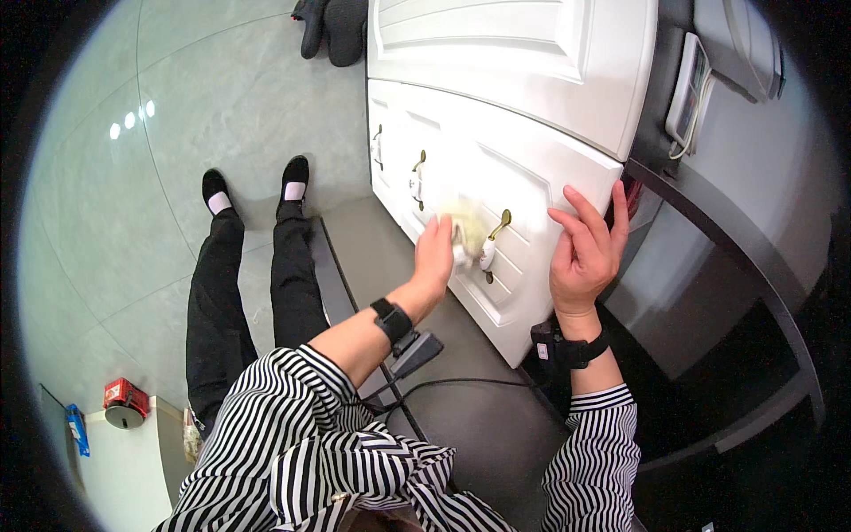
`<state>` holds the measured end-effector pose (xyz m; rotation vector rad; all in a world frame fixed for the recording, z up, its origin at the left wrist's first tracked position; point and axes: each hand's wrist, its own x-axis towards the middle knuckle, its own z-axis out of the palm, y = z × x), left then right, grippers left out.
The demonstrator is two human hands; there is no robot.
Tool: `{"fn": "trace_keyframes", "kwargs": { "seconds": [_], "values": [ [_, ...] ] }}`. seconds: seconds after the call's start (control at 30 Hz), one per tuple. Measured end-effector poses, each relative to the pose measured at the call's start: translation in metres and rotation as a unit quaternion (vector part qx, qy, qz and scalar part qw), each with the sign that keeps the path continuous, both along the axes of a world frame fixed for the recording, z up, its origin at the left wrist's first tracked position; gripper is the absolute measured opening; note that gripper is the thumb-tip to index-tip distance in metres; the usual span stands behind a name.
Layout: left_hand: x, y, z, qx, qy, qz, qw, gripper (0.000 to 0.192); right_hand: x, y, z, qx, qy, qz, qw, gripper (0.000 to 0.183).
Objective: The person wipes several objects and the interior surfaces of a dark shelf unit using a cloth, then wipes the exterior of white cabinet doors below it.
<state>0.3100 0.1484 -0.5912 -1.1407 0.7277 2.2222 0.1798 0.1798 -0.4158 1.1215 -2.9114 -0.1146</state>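
My left hand [435, 256] holds a pale yellow cloth [469, 226], blurred by motion, against or just in front of a white panelled cabinet door [532, 176]. Beside the cloth is a door handle [488, 253] of white ceramic and brass. My right hand [586, 256] is raised at the door's right edge with its fingers spread and nothing in them. Its fingertips overlap the edge, but whether they touch it I cannot tell. Each wrist wears a black strap with a device, and a black cable [459, 381] runs between the arms.
Two more handles, a nearer one [417, 181] and a farther one [377, 146], sit on the white fronts. A dark countertop edge [725, 206] curves along the right, with a white power strip [688, 86] above. Black shoes [342, 30] lie on the tiled floor [219, 80].
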Motion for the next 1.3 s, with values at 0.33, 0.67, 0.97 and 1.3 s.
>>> {"fn": "trace_keyframes", "kwargs": {
  "seconds": [0.33, 0.67, 0.97, 1.3],
  "values": [
    [-0.043, -0.015, 0.094, -0.385, 0.296, 0.032, 0.874, 0.047, 0.000, -0.004, -0.002, 0.004, -0.004, 0.001, 1.000, 0.024],
    [0.071, 0.022, 0.072, -0.324, 0.509, -0.131, 0.786, 0.063, 0.000, -0.005, -0.001, 0.007, -0.004, 0.013, 1.000, 0.024],
    [0.077, 0.007, 0.067, -0.166, 0.216, -0.053, 0.961, 0.023, 0.001, 0.003, -0.002, -0.009, -0.005, 0.007, 1.000, 0.023],
    [-0.037, -0.023, 0.022, -0.230, 0.198, 0.043, 0.952, 0.040, -0.001, -0.003, -0.004, -0.013, -0.011, 0.007, 1.000, 0.025]
  ]
}}
